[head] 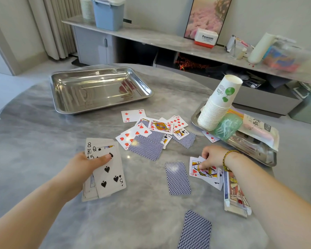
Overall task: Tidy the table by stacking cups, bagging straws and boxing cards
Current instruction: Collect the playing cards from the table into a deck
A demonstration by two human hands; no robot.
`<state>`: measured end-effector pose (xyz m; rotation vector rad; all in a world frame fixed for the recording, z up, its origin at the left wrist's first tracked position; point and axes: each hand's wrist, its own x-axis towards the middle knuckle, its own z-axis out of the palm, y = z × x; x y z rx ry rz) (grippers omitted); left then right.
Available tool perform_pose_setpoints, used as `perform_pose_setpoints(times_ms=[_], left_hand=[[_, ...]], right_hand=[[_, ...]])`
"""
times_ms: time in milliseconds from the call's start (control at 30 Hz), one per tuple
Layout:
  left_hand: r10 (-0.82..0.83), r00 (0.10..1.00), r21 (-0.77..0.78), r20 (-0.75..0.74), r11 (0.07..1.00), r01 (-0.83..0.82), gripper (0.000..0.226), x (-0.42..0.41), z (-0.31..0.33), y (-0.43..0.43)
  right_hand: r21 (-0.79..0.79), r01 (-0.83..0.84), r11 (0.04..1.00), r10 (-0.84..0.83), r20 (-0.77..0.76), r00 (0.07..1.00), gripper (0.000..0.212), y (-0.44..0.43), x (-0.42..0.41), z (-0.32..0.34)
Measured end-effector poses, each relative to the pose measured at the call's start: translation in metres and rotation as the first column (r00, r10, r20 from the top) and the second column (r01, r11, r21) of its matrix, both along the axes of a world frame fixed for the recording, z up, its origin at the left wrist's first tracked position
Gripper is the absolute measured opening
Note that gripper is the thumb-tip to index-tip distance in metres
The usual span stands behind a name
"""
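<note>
You're on the card-gathering step: your left hand grips the stack at lower left; your right hand pinches the queen of hearts, which should join it next.

This looks like the living room of a home. Long pale pleated curtains hang to the floor at the far left. A low sideboard with a marble-look top and grey cabinet doors runs along the far wall, and a framed picture of pink flowers leans against that wall. Household odds and ends sit on the sideboard: a blue lidded bin at the far left, a small Panasonic box, and loose clutter further right. The near bench is a rounded, marble-patterned table with playing cards scattered across it and a steel tray beside them.
</note>
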<state>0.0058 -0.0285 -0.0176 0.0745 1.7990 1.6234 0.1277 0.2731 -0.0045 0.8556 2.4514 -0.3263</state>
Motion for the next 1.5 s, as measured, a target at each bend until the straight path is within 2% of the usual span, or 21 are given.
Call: perform_pose_setpoints(times_ms=[133,200,267,300,367,433,500,533,667,800,900,967,1033,1100,1167,1233,1333,1500], left_hand=[[0.004,1.0,0.016,0.0,1.0,-0.004,0.01,0.001,0.003,-0.002],[0.011,1.0,0.026,0.006,1.0,-0.012,0.01,0.0,0.004,-0.004],[0.018,1.0,0.039,0.019,0.999,-0.019,0.011,0.0,0.005,-0.005],[0.021,0.999,0.044,0.026,0.999,-0.022,0.011,0.001,0.006,-0.004],[0.033,0.999,0.062,0.041,0.997,-0.036,0.011,0.002,0.008,-0.003],[0.034,0.998,0.084,0.048,0.996,-0.038,0.012,0.004,0.01,-0.002],[0.023,0.998,0.104,0.058,0.994,-0.029,0.013,0.008,0.014,-0.002],[0.019,0.998,0.119,0.066,0.993,-0.027,0.014,0.009,0.015,-0.003],[0.017,0.996,0.168,0.089,0.985,-0.032,0.016,0.01,0.018,-0.004],[0.003,1.0,0.133,0.023,0.991,-0.006,0.014,0.008,0.016,-0.003],[0.034,0.999,0.095,0.008,0.995,-0.035,0.01,0.004,0.011,-0.004],[0.05,0.999,0.091,0.01,0.995,-0.051,0.01,0.001,0.01,-0.005],[0.066,0.998,0.089,0.012,0.994,-0.067,0.01,-0.001,0.008,-0.005],[0.068,0.998,0.082,0.011,0.994,-0.069,0.009,-0.001,0.007,-0.004],[0.059,0.998,0.071,0.004,0.996,-0.059,0.007,-0.001,0.004,-0.003],[0.044,0.999,0.051,-0.001,0.998,-0.044,0.006,-0.001,0.003,-0.003],[0.035,0.999,0.021,-0.002,0.999,-0.035,0.006,0.0,0.001,-0.001],[0.039,0.999,0.014,0.006,0.999,-0.039,0.005,-0.003,-0.002,-0.002]], right_hand=[[-0.084,0.003,0.996,-0.009,-0.073,0.997,0.029,-0.004,-0.004,0.007],[-0.165,0.026,0.986,-0.061,-0.206,0.977,0.029,-0.011,-0.008,0.018],[-0.326,0.039,0.945,-0.163,-0.363,0.917,0.027,-0.019,-0.015,0.031],[-0.465,0.049,0.884,-0.265,-0.413,0.871,0.026,-0.027,-0.017,0.037],[-0.717,0.018,0.696,-0.453,-0.42,0.786,0.024,-0.048,-0.024,0.044],[-0.824,-0.03,0.566,-0.539,-0.398,0.742,0.025,-0.076,-0.033,0.041],[-0.871,-0.046,0.489,-0.614,-0.381,0.692,0.026,-0.105,-0.044,0.028],[-0.875,-0.046,0.482,-0.638,-0.386,0.666,0.026,-0.117,-0.051,0.019],[-0.808,-0.031,0.589,-0.623,-0.478,0.619,0.031,-0.157,-0.068,-0.005],[-0.72,-0.109,0.686,-0.479,-0.558,0.677,0.029,-0.174,-0.071,-0.015],[-0.687,-0.126,0.716,-0.44,-0.584,0.682,0.004,-0.166,-0.065,-0.006],[-0.545,-0.05,0.837,-0.382,-0.648,0.659,0.021,-0.139,-0.061,-0.005],[-0.308,0.107,0.945,-0.299,-0.688,0.661,0.029,-0.097,-0.05,-0.008],[-0.114,0.224,0.968,-0.245,-0.621,0.744,0.034,-0.053,-0.034,-0.013],[-0.009,0.212,0.977,-0.191,-0.469,0.862,0.04,-0.017,-0.019,-0.019],[0.059,0.169,0.984,-0.138,-0.357,0.924,0.046,0.004,-0.01,-0.022],[0.073,0.157,0.985,-0.124,-0.33,0.936,0.052,0.019,-0.007,-0.028],[0.035,0.227,0.973,-0.194,-0.404,0.894,0.053,0.026,-0.013,-0.037]])
